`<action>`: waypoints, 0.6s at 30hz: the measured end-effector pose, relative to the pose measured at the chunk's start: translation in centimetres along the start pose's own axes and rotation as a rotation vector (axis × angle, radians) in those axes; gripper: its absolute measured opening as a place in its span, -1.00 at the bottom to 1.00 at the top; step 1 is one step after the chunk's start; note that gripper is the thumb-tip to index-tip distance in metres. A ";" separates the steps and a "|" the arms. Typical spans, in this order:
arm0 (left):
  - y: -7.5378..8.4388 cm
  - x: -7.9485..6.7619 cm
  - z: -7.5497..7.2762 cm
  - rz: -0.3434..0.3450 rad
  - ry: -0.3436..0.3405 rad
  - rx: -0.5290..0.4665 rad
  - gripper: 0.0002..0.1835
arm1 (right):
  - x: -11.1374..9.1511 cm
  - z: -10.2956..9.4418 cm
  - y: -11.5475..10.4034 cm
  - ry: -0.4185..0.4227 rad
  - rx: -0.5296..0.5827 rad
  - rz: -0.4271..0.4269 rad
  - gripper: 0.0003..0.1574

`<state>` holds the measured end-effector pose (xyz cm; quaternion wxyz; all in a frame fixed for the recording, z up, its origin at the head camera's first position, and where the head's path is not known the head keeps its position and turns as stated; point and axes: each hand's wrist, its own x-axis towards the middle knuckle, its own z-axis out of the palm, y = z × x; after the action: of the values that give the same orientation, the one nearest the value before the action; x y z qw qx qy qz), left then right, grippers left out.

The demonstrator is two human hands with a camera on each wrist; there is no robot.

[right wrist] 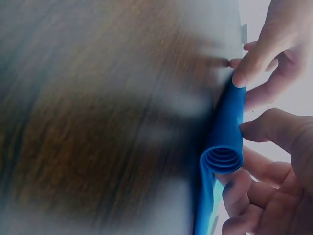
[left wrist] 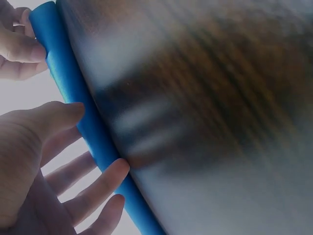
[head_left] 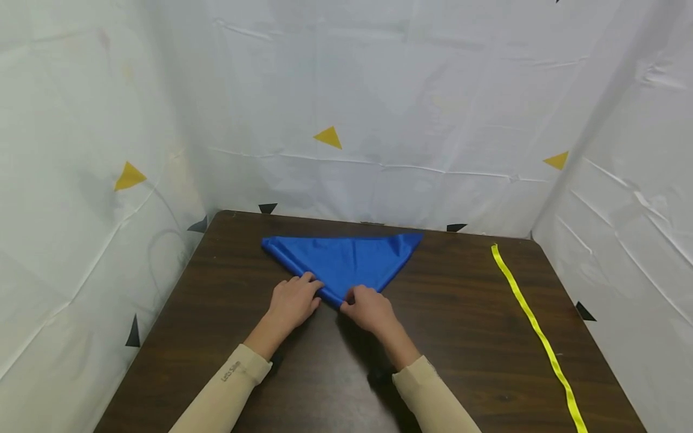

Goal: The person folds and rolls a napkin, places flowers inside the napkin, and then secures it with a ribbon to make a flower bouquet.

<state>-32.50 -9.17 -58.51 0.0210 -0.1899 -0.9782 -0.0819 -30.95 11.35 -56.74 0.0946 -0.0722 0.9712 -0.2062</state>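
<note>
A blue cloth (head_left: 352, 258) lies on the table in a roughly triangular shape, its lower left edge rolled into a tube. Partway along the roll, my left hand (head_left: 295, 299) holds it between thumb and fingers; the left wrist view shows the thumb on one side of the rolled edge (left wrist: 73, 88) and the fingers spread across it. At the near corner my right hand (head_left: 370, 310) pinches the roll near its end. The coiled layers of that open end (right wrist: 222, 159) show in the right wrist view, with the right fingers curled beside it.
A yellow ribbon (head_left: 533, 319) runs lengthwise along the right side of the dark wooden table (head_left: 465, 355). White sheeting (head_left: 379, 102) with yellow and black triangular marks stands around the left, back and right edges.
</note>
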 end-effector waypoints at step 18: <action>0.5 0.8 0.2 0.089 0.103 0.031 -0.73 | -0.7 -0.2 0.4 0.068 -0.078 -0.075 -0.71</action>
<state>-33.09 -8.42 -58.55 0.0778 -0.2284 -0.9675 -0.0756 -30.38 11.95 -56.61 0.0507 -0.1053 0.9778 -0.1738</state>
